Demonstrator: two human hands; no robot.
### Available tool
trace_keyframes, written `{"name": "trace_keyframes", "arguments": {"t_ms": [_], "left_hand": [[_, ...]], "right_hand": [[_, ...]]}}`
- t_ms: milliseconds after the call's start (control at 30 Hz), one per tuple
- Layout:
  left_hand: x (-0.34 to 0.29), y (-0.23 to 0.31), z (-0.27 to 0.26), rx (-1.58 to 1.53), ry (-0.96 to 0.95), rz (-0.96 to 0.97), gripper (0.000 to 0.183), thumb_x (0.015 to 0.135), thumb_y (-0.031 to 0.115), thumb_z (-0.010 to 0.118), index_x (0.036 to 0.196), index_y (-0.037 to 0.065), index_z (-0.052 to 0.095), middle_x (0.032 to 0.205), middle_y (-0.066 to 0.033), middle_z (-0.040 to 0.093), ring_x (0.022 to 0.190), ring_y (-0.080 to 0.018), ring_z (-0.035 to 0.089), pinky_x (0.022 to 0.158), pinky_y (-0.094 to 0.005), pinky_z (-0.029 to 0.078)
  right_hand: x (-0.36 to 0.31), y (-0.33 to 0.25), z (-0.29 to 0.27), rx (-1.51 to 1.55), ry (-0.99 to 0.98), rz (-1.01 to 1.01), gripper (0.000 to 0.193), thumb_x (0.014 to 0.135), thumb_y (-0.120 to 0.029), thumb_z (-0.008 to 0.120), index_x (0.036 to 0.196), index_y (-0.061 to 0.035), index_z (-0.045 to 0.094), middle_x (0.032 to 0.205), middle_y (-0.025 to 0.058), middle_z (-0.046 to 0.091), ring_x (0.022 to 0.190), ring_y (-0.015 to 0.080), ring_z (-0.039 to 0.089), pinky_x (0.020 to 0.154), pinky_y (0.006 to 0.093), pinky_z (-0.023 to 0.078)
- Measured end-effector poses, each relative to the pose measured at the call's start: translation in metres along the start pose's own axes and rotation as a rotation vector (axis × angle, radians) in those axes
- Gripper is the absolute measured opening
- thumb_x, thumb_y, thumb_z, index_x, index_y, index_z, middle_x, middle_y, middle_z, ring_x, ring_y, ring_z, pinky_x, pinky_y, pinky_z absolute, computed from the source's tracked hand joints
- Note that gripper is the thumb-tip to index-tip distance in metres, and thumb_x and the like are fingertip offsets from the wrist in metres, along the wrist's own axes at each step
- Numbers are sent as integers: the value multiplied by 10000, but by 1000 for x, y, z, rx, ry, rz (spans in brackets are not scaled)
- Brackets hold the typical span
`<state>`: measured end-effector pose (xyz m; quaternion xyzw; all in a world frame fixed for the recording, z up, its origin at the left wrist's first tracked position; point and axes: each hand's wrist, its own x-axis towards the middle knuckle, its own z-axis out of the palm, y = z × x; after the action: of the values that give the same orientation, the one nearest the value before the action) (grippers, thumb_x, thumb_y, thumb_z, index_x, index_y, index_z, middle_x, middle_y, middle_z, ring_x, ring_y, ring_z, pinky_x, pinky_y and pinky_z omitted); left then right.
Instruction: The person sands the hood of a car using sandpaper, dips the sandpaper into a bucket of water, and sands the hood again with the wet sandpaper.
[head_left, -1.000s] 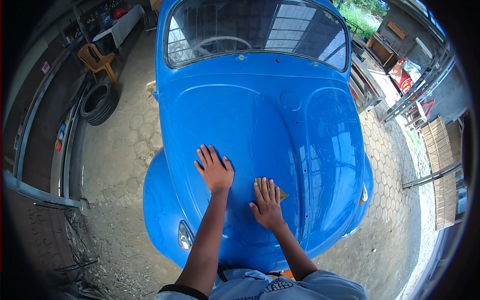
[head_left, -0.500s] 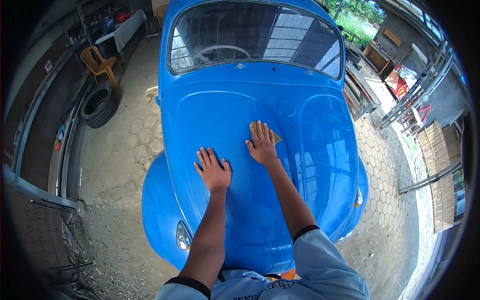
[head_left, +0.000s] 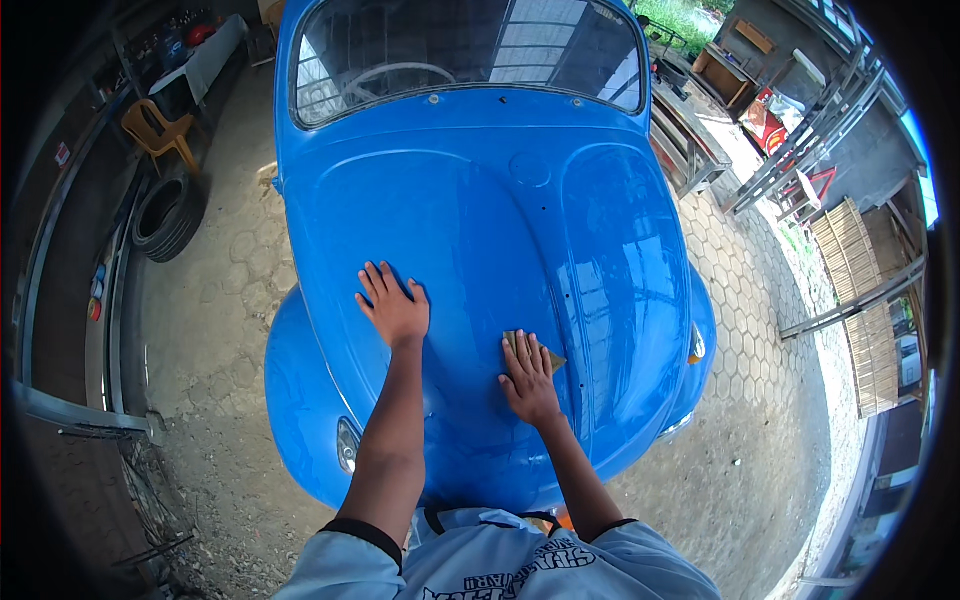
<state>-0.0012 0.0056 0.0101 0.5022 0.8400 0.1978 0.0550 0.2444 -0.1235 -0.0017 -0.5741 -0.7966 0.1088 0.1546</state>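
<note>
The curved front lid of a blue car (head_left: pixel 440 200) lies before me, with both my hands on it. My right hand (head_left: pixel 532 388) presses a small olive-brown sheet, apparently sandpaper (head_left: pixel 556 362), onto the paint just left of the lid's central ridge. Its fingers are stretched over the sheet, whose corners stick out beside them. Farther up and to the left, my left hand (head_left: pixel 398 316) rests flat on the bare blue surface, fingers spread, holding nothing.
Beyond the lid is the windshield (head_left: pixel 470 55). A headlight (head_left: pixel 348 445) sits low on the left fender. On the paved floor at left are a tyre (head_left: pixel 170 217) and a yellow-brown plastic chair (head_left: pixel 157 130). A bench (head_left: pixel 690 150) stands at right near metal poles.
My right hand has slid the sandpaper toward me along the lid. My left hand stays at about the same spot on the paint. The whole view has shifted slightly.
</note>
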Motion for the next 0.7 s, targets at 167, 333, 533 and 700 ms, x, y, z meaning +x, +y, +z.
{"name": "trace_keyframes", "arguments": {"t_ms": [167, 333, 533, 700], "left_hand": [[-2, 0, 7, 2, 10, -15, 632, 1038, 393, 379, 1590, 95, 301, 1694, -111, 181, 1582, -264, 88, 1275, -531, 72], [-2, 1, 5, 12, 23, 0, 631, 1037, 389, 377, 1587, 89, 304, 1693, -116, 184, 1580, -267, 100, 1275, -531, 73], [-4, -2, 6, -3, 39, 2, 628, 1031, 370, 387, 1580, 72, 318, 1687, -131, 200, 1579, -281, 108, 1267, -541, 85], [-1, 2, 9, -16, 62, 24, 629, 1026, 354, 397, 1574, 52, 327, 1683, -149, 207, 1577, -306, 107, 1258, -552, 98]], "right_hand": [[-5, 12, -4, 37, -36, -7, 623, 1022, -260, 467, 1614, -167, 298, 1694, 103, 219, 1574, 333, 142, 1258, 527, 88], [27, 19, -11, 75, -5, 7, 615, 1017, -250, 479, 1608, -185, 321, 1695, 107, 215, 1576, 331, 130, 1259, 521, 78], [83, 36, -21, 112, 9, -30, 600, 971, -112, 488, 1562, -190, 416, 1680, 97, 265, 1573, 315, 157, 1264, 519, 95], [150, 60, -38, 79, 2, -172, 578, 944, -77, 470, 1514, -168, 488, 1659, 90, 316, 1559, 297, 210, 1267, 500, 153]]}}
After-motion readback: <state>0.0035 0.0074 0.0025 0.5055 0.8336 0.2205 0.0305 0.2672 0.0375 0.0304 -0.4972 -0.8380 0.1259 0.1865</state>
